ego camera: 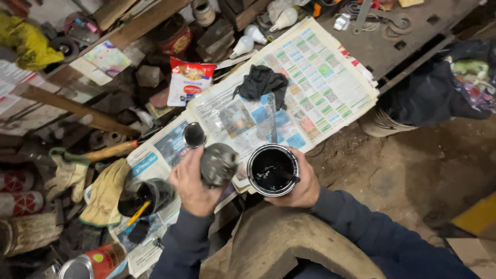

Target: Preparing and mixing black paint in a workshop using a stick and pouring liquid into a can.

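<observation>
The left hand (194, 181) grips a dirty round part (218, 164), the right hand (302, 183) holds an open tin (273, 170); tilted, its black paint may spill on the newspaper (310, 77)

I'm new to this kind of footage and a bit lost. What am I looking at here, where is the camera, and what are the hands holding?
There is no machine here: a person works with two bare hands, and the single picture comes from a camera on their head, looking down. The left hand holds a grimy round grey object. The right hand grips an open tin of black liquid. Both hover over spread newspaper, which carries a dark rag and a small round lid. Nearby lie yellow work gloves, a second dark pot with a yellow stick, a red-and-white packet and white bulbs.
</observation>
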